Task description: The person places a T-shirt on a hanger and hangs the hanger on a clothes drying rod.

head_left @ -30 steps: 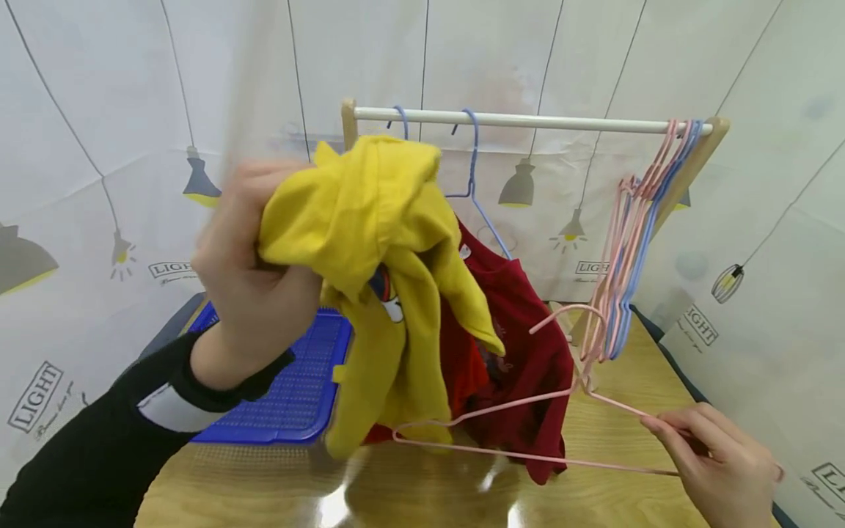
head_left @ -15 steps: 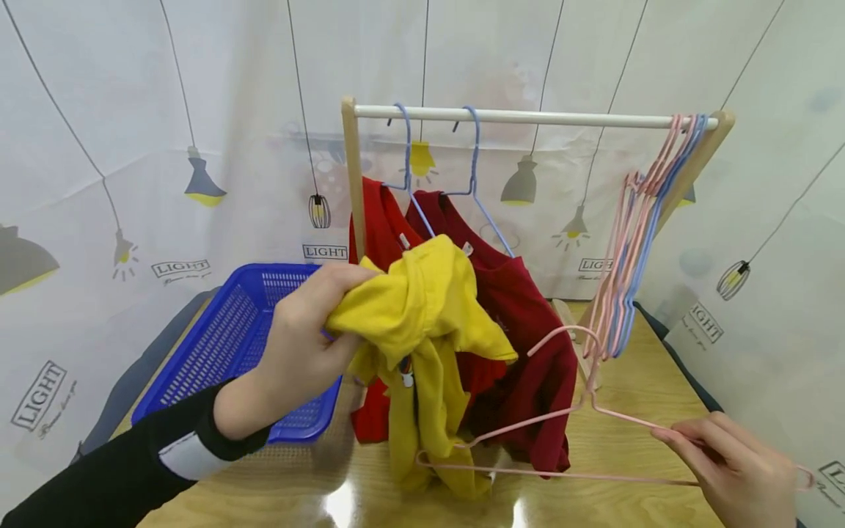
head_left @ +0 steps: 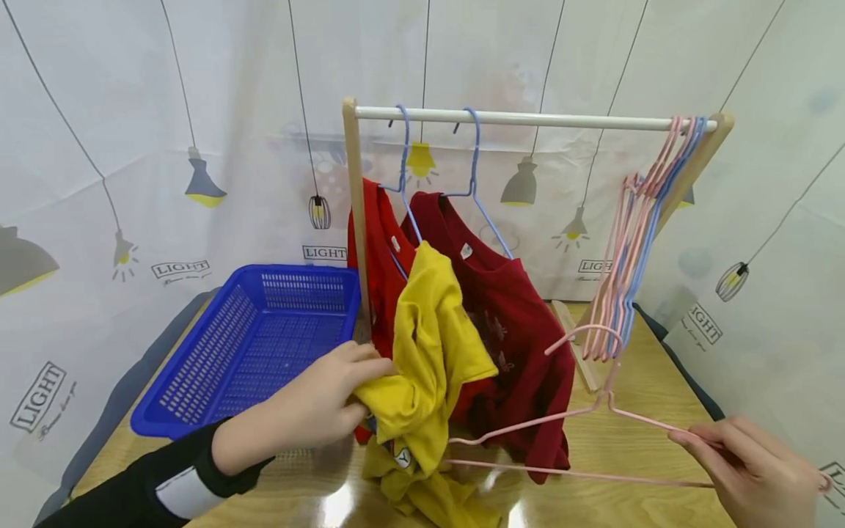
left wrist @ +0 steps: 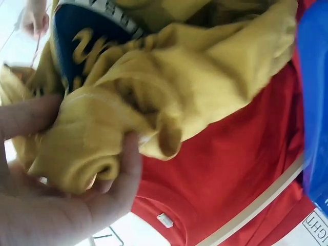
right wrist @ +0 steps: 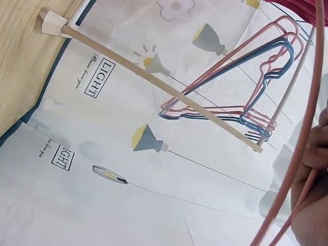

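Observation:
My left hand (head_left: 330, 396) grips a bunched yellow garment (head_left: 429, 352) in front of the rack, its lower part touching the table. A dark printed patch (left wrist: 92, 43) shows on the cloth in the left wrist view, where fingers and thumb curl round a fold. At the right, my right hand (head_left: 752, 462) pinches one shoulder of a pink hanger (head_left: 528, 424) between thumb and fingers. The hanger's hook points up and left; its left end reaches the yellow cloth, and I cannot tell whether they touch.
A white-barred rack (head_left: 535, 117) carries a red garment (head_left: 379, 271) and a maroon garment (head_left: 515, 323) on blue hangers. Several pink and blue hangers (head_left: 634, 257) hang at its right end. A blue basket (head_left: 198, 352) stands left on the wooden table (head_left: 634, 418).
My left hand has come down from high at the left, lowering the yellow garment toward the table. My right hand and the pink hanger have shifted slightly right.

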A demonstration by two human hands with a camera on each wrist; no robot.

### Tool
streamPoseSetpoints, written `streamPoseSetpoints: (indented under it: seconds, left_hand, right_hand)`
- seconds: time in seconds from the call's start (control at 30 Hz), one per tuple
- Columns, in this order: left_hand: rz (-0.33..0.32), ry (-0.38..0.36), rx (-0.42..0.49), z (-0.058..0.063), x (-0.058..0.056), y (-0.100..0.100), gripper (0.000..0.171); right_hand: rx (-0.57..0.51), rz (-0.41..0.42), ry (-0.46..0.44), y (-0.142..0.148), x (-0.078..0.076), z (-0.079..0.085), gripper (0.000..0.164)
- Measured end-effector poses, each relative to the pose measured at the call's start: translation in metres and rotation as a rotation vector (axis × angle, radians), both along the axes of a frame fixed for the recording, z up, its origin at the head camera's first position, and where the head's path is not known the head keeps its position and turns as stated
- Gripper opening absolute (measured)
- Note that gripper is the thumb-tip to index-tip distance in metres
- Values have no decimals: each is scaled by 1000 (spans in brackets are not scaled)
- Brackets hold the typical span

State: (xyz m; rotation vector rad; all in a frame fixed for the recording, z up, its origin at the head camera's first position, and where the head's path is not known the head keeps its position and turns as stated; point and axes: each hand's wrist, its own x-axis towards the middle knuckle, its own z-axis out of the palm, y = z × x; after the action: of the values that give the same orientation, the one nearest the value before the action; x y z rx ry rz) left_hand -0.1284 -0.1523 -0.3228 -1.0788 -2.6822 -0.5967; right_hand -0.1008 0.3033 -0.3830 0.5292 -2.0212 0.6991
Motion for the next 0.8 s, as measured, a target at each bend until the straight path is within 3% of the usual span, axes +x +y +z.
streamPoseSetpoints:
  seconds: [0.1,0.3,0.4,0.6,0.8]
  left_hand:
    - [-46,-27,-102,-14,1,2,51]
    - [-148,-75,-304,-46,7,14,44]
    - [-144,-129,-379,-56,10,20,40]
    - [-155,-208,-584,-67,10,28,36]
    - [-337,-157,-676,-70,16,28,43]
  right_hand:
    - [-3,5,10,0,0,-1,50]
    - [16,19,29,-1,-1,0,53]
    - [36,36,44,1,-1,1,53]
    - [26,108,85,10,-3,3,54]
    - [0,102,71,13,1,4,51]
